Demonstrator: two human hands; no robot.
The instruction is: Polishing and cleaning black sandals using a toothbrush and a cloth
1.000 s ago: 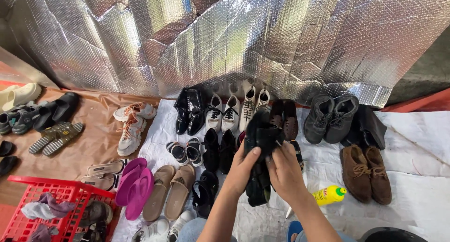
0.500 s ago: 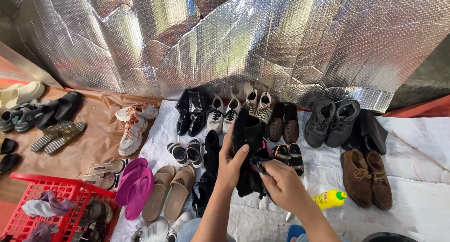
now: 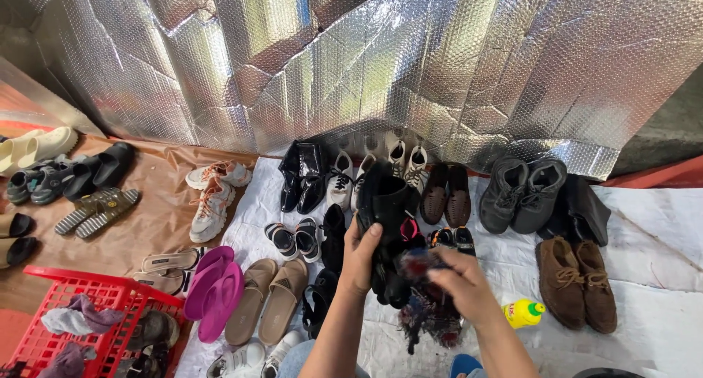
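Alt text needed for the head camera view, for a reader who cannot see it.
A person's left hand holds up a black shoe while the right hand wipes it with a dark cloth. Pairs of shoes and sandals lie in rows on a white sheet before a silver foil wall, with a red basket at lower left.

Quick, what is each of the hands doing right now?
Left hand: closed, holding a black shoe.
Right hand: closed on a dark, blurred cloth or brush.
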